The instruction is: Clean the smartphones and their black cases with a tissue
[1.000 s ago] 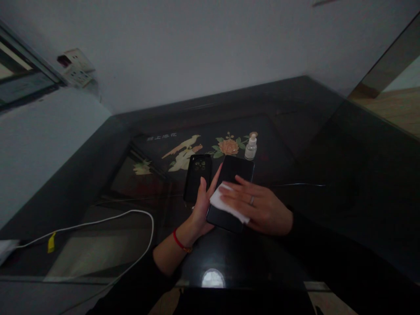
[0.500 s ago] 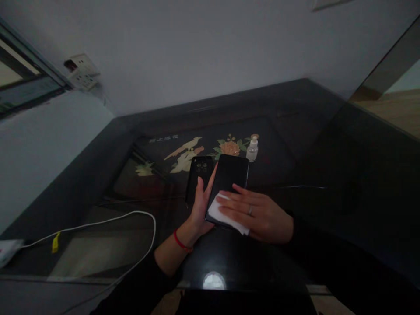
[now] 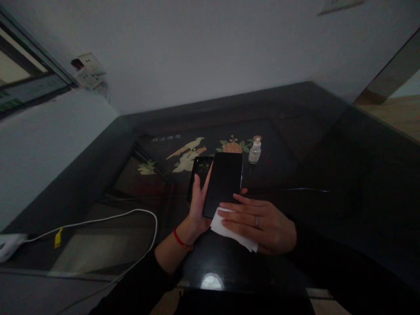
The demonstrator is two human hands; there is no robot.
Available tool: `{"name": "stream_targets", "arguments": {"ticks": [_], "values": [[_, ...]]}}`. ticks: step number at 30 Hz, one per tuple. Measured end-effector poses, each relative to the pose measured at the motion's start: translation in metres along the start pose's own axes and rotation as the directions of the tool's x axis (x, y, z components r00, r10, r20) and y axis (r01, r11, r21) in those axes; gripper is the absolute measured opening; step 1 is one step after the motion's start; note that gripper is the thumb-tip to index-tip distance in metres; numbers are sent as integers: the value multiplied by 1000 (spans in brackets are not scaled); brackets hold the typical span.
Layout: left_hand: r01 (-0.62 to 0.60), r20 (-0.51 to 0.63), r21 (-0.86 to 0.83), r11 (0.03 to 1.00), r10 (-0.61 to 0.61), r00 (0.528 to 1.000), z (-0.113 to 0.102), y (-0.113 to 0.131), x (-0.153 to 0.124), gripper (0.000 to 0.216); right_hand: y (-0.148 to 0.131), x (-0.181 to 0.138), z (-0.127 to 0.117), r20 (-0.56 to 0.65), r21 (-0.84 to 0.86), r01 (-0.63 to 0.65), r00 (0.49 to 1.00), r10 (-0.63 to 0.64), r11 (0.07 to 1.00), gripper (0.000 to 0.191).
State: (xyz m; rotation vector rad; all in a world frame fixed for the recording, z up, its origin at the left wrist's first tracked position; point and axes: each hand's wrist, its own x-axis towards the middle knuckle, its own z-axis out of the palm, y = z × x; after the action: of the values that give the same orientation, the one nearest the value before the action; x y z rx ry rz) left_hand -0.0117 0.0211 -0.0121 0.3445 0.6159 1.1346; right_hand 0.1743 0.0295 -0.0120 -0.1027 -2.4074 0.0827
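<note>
A black smartphone rests screen up in my left hand, which wraps around it from below and the left side. Fingertips of that hand show past the phone's right edge. My right hand, with a ring on one finger, presses a folded white tissue against the phone's lower end. Part of the tissue hangs past the bottom edge. Behind the left thumb lies a black phone case with camera cutouts, partly hidden by the hand and phone.
On the dark glossy table a small clear bottle with a white top stands beyond the phone. At left a white cable with a yellow tag runs from a white power strip. Wall sockets sit at upper left.
My right hand and the tissue have slid down toward the phone's bottom edge. The phone has shifted slightly left, and the view has moved a little.
</note>
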Motion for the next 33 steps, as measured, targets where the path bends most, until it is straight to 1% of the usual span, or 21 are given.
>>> {"name": "stream_targets", "arguments": {"ticks": [1, 2, 4, 5, 6, 7, 9, 10, 11, 12, 14, 16, 17, 21, 25, 26, 27, 29, 31, 33], "values": [[-11, -4, 1, 1000, 11, 1000, 1, 0, 0, 66, 1, -1, -1, -18, -16, -28, 999, 28, 999, 33], [-14, -8, 3, 1000, 14, 1000, 1, 1, 0, 66, 3, -2, -2, -49, -43, -86, 995, 84, 995, 33], [3, -11, 4, 1000, -3, 1000, 1, 1, 0, 65, 9, -5, -3, -123, -94, -228, 969, 216, 969, 36], [13, -13, 3, 1000, -13, 1000, 1, 2, -1, 64, 10, -6, -3, -146, -106, -266, 957, 250, 958, 38], [24, -16, -1, 1000, -24, 1000, 0, 2, -1, 65, 10, -6, -3, -147, -102, -266, 957, 249, 959, 38], [30, -19, -7, 1000, -30, 999, 0, 1, 0, 66, 9, -5, -2, -132, -86, -224, 968, 212, 971, 36], [29, -22, -15, 999, -30, 999, 1, 1, 0, 69, 3, -2, -1, -64, -35, -88, 994, 86, 996, 33], [37, -23, -15, 999, -37, 999, 1, 1, 0, 71, 0, 0, -1, -35, -13, -36, 999, 35, 999, 33], [47, -22, -14, 999, -47, 999, 2, 1, 1, 71, -2, 1, -1, -23, -3, -9, 1000, 9, 1000, 34], [49, -25, -12, 999, -49, 998, 2, 1, 1, 71, -3, 1, -1, -22, -7, -15, 1000, 14, 1000, 34], [35, -37, -9, 999, -35, 999, 2, 2, 1, 69, 0, 0, -2, -66, -52, -111, 992, 107, 992, 33], [13, -44, 5, 1000, -13, 999, 2, 1, 0, 66, 5, -3, -4, -125, -95, -224, 969, 212, 970, 35], [-3, -41, 20, 1000, 4, 999, 2, 1, 0, 65, 7, -4, -4, -135, -103, -252, 962, 238, 962, 37], [-50, 17, 99, 994, 48, 999, 4, -4, -4, 64, 13, -7, -4, -129, -99, -279, 955, 265, 955, 48], [-12, 110, 131, 991, -2, 994, 11, -10, -8, 60, 19, -10, -3, -198, -169, -446, 889, 413, 879, 55], [-7, 121, 128, 992, -8, 993, 11, -11, -9, 60, 19, -10, -3, -205, -189, -468, 878, 431, 863, 55], [-3, 123, 125, 992, -12, 992, 11, -13, -9, 60, 19, -9, -3, -202, -207, -467, 880, 430, 860, 54], [10, 113, 116, 993, -23, 993, 9, -16, -8, 64, 16, -6, -2, -153, -221, -400, 915, 373, 890, 50], [10, 104, 112, 994, -21, 994, 4, -17, -6, 69, 9, -2, 2, -59, -186, -269, 963, 263, 945, 43], [-14, 110, 116, 993, 1, 994, 1, -16, -2, 68, -1, 2, 6, 26, -102, -124, 991, 128, 987, 37]]}}
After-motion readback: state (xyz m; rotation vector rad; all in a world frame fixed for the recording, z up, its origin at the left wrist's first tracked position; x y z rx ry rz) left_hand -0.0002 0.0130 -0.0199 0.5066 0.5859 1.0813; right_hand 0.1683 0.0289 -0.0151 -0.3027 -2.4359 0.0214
